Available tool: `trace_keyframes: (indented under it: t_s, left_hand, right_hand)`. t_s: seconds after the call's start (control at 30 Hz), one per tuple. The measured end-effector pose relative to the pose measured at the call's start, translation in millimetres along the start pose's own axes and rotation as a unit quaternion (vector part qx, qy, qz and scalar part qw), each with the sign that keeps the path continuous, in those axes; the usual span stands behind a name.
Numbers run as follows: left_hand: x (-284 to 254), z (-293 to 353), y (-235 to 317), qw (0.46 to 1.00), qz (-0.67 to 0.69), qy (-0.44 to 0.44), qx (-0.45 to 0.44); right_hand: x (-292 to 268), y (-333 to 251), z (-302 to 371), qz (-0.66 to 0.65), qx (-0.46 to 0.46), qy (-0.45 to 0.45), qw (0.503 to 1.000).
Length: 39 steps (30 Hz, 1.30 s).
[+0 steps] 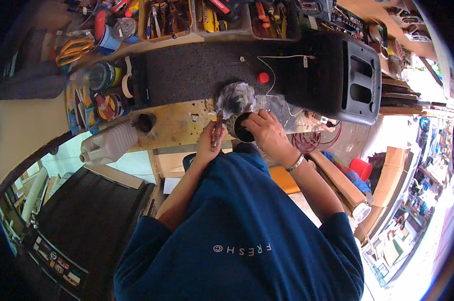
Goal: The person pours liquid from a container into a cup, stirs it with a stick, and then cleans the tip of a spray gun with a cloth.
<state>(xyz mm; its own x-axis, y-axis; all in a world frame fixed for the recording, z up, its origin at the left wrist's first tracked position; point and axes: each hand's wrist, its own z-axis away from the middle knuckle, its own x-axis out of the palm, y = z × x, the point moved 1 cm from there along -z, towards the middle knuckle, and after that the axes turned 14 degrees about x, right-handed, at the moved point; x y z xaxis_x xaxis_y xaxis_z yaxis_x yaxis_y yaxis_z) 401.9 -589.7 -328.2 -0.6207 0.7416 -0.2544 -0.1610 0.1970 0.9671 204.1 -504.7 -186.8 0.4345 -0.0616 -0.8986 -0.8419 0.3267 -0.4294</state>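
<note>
My left hand (pixel 206 143) is closed around a slim tool with a reddish-brown, metallic look (pixel 217 132), held upright at the bench's near edge; its exact kind is unclear. Just to its right is a round, open-mouthed container (pixel 233 128) with a dark inside. My right hand (pixel 271 134) grips this container's right rim, with fingertips reaching over into the mouth. Directly beyond it lies a rounded, grey-and-white smeared piece (pixel 237 97), close to the tool's upper end. A red cap (pixel 263 78) lies farther back on the dark mat (pixel 187 67).
A black speaker-like box (pixel 359 83) stands at the right, with a white cable (pixel 274 75) beside it. At the left are a whitish plastic jug (pixel 109 144), a small dark cup (pixel 145 122) and tape (pixel 127 86). Tool bins (pixel 222 33) line the back.
</note>
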Motion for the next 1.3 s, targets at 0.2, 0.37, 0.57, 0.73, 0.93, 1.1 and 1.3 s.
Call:
trace_keyframes:
  t_s: [0.2,0.37,0.57,0.73,0.93,1.1,1.3]
  left_hand:
    - [-0.4,3.7,-3.5,1.0,0.009,0.001,0.013]
    - [-7.5,-0.3,1.9,1.0,0.0,0.011,0.007]
    - [-10.1,-6.0,21.8,0.998,0.056,-0.002,-0.023]
    - [-6.2,-0.3,15.8,0.999,0.003,0.013,0.035]
    - [-9.9,1.4,6.4,1.0,-0.002,0.007,0.006]
    - [-7.2,-1.8,19.1,0.999,0.028,-0.013,0.013]
    - [-3.9,4.3,10.5,0.999,0.01,-0.033,0.001]
  right_hand:
    - [9.8,-2.5,9.0,0.035,0.059,0.02,0.997]
    - [-0.6,-2.6,24.8,-0.025,0.069,0.108,0.991]
    - [-8.3,-25.1,33.0,-0.007,0.026,0.077,0.997]
    - [-5.1,-22.5,33.8,-0.024,0.051,0.094,0.994]
    - [5.8,-17.2,27.9,-0.033,0.063,0.071,0.995]
    - [5.8,-26.1,22.0,0.063,0.071,0.007,0.995]
    - [16.9,-16.6,24.1,0.039,0.079,0.001,0.996]
